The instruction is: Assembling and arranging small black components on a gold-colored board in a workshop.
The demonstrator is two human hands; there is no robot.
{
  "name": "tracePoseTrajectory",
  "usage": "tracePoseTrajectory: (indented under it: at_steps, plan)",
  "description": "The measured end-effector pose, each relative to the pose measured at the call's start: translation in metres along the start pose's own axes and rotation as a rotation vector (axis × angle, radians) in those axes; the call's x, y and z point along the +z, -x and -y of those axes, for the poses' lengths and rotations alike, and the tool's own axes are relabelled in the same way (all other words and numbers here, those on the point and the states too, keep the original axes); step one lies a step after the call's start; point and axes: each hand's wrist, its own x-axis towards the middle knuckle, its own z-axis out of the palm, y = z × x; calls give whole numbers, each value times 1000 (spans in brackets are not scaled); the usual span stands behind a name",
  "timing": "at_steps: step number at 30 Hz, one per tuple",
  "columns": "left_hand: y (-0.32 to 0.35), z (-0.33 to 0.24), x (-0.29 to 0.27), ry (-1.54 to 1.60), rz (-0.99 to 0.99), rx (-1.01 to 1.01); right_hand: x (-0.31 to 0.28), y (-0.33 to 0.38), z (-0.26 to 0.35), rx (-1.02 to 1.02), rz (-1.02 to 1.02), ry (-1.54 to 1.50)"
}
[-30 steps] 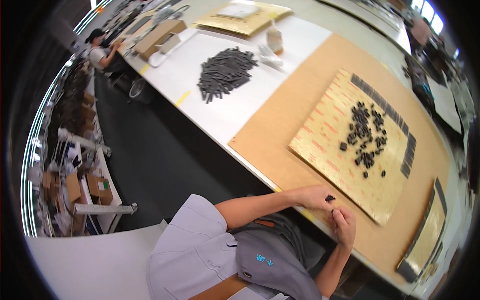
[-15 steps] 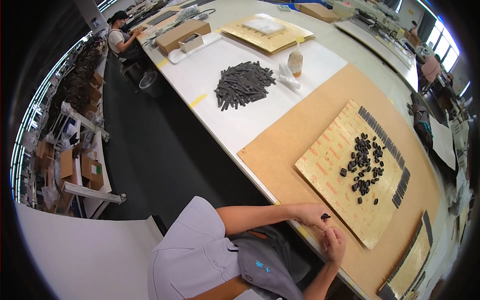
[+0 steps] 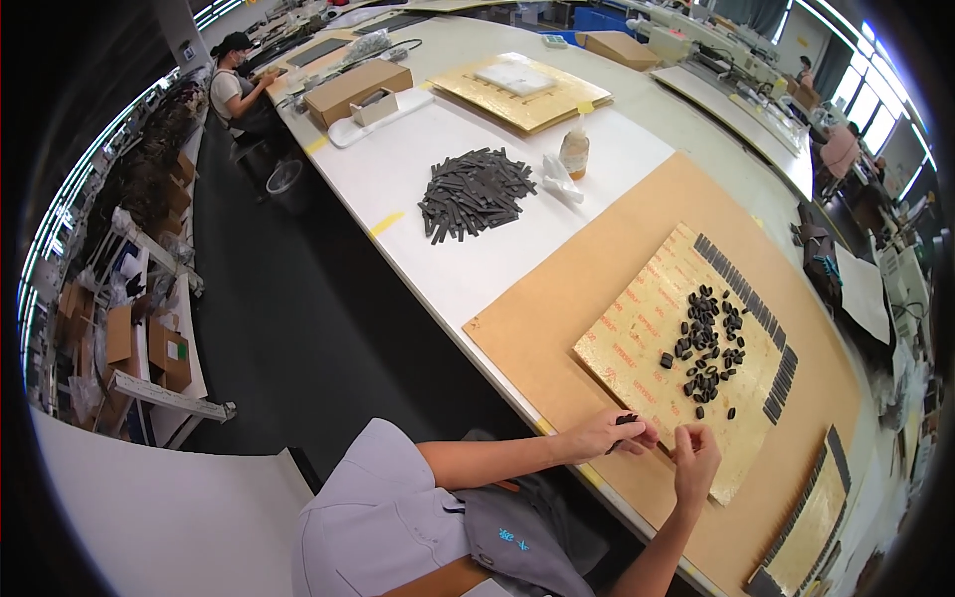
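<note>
My left hand is closed around black strips, whose dark ends stick out between thumb and fingers. Just to its right, apart from it, my right hand is raised with its fingers curled together; anything small inside them cannot be made out. Both hands hover by the near edge of a yellowish board with red print. On that board lies a scatter of small black loops. A row of short black strips lines the board's far right edge.
A heap of loose dark strips lies on white paper farther off, beside a glue-coloured bottle and crumpled tissue. Brown paper lies under the board. A second strip-edged board is at right. A co-worker sits far left.
My hands have come apart: the right one has risen and shifted right, while the left has moved slightly left, still gripping black strips. The whole view has shifted a little.
</note>
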Motion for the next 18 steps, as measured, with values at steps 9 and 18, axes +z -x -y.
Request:
tracePoseTrajectory:
  at_steps: [9,18]
  plan:
    - [7,11,11,-85,129,-33,34,64,-6,307,345,-641]
    - [-11,-4,0,-132,-139,-35,24,37,-4,399,78,-866]
